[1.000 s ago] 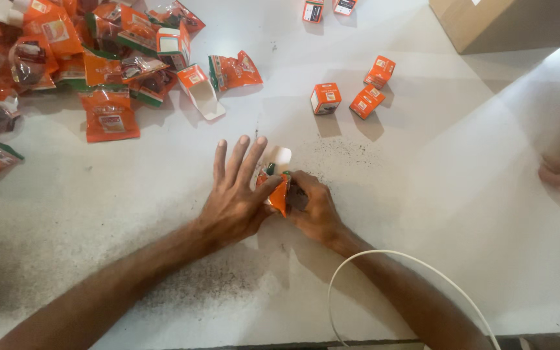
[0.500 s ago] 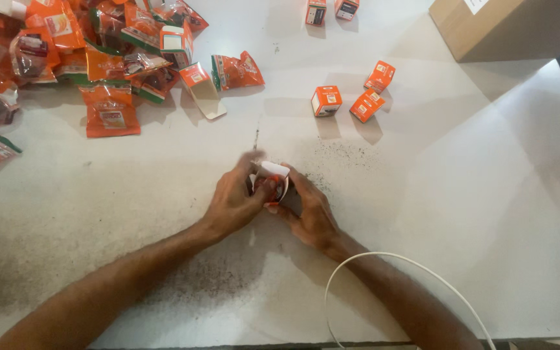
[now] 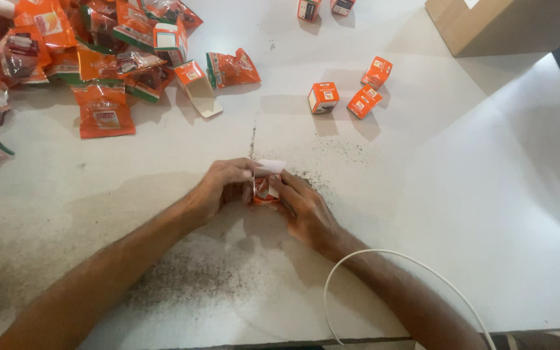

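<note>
Orange carton [image 3: 264, 190], small and partly folded, sits low on the white table [image 3: 474, 214] near the middle of the view, pinched between both hands. Its body is bright orange with a darker printed panel, and one white flap stands up and out at the top, catching the light. Much of the carton is covered by fingers, so its full shape cannot be told (it looks about the same kind as the closed boxes farther up the table).

The left hand [image 3: 223, 186] curls in from the left, fingers bent and closed on the carton's left side. The right hand [image 3: 304, 209] comes in from the lower right, its fingers closed on the carton's right side and front edge. The two hands almost meet over it.

Dark specks [image 3: 332, 152] are scattered on the table just above the hands, and a broader dusting lies under the left forearm. Three closed orange boxes [image 3: 323, 98] stand well apart from the hands, up and to the right, close to one another. An opened carton with a long white flap [image 3: 197, 87] lies at the edge of a heap of orange and green sachets [image 3: 102, 108] that fills the upper left corner. Two more small boxes [image 3: 309, 9] sit at the top edge. A brown cardboard box [image 3: 500, 26] occupies the upper right corner. A thin white cable [image 3: 384, 256] loops over the right forearm near the table's front edge.
</note>
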### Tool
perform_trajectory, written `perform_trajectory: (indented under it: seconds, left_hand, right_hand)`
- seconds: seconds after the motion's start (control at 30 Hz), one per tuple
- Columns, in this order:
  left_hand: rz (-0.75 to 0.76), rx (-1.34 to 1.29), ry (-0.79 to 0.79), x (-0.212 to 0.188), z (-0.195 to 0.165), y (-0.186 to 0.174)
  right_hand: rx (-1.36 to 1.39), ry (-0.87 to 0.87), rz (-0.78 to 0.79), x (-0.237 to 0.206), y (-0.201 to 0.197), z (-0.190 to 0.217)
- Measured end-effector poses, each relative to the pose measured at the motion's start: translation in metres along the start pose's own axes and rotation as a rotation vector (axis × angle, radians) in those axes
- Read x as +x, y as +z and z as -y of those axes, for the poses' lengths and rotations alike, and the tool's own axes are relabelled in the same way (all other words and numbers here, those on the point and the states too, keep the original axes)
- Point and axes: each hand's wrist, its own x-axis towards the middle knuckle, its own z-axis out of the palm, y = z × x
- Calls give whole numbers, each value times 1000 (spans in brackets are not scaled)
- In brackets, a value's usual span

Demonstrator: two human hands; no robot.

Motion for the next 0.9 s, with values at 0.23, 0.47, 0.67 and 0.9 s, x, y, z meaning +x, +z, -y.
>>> perform_trajectory:
  seconds: [0.23,0.47,0.67,0.9]
  left_hand:
    - [-175,781,327,7,12,14]
    - [-2,1210,897,-20,5,15]
    - [-41,1273,941,-16,11,19]
    - [2,1440,1004,-17,7,16]
  right_hand:
    - [25,14,-1,3,-3,6]
    - [186,30,-52,-4,-2,2]
    - [180,121,-29,-8,5,-11]
    - [194,40,-13,-5,-1,-6]
